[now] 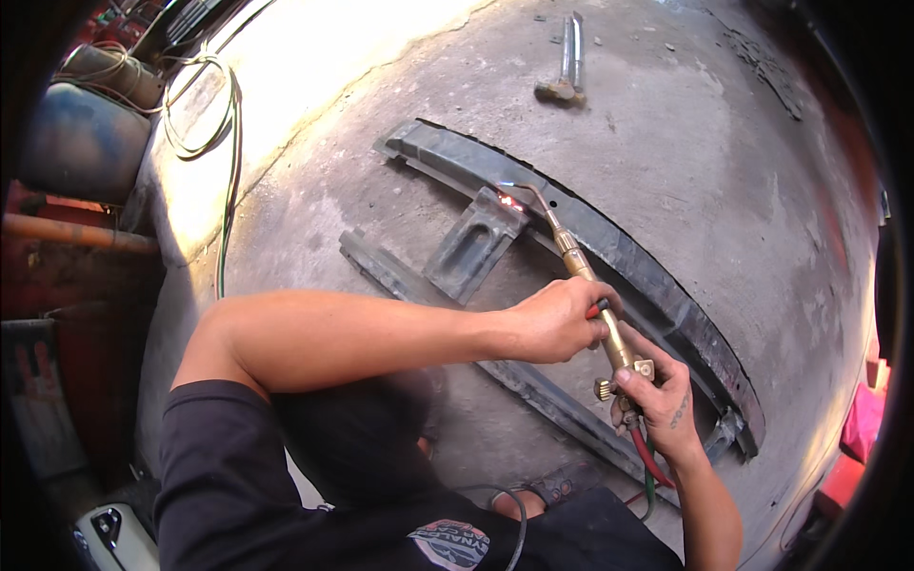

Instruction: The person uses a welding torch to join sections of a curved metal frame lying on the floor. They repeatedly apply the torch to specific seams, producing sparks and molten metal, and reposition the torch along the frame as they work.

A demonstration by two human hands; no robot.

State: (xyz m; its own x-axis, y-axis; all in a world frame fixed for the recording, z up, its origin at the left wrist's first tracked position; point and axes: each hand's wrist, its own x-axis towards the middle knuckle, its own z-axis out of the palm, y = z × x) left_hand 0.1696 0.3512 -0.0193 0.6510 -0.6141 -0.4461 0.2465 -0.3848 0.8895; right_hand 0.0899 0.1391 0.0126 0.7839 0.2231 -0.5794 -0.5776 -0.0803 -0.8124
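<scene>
My right hand [666,395] grips the valve end of a brass gas torch [619,354]; red and green hoses [650,466] run from its base. Higher up, my left hand [560,319] is closed round the torch's barrel, with a small red-and-black item [597,308] between its fingers that I cannot make out. The torch's bent tip lies over a joint where a grey metal bracket [470,249] meets a long curved metal beam [628,259]. A spot at that joint glows orange. The bracket also spans toward a narrower metal rail [543,392] nearer me.
A hammer [571,57] lies on the concrete floor beyond the beam. Coiled hoses [231,124] trail along the left, beside a blue-grey tank [81,143]. Red and pink items [862,423] sit at the right edge. My sandalled foot [547,485] is close to the rail.
</scene>
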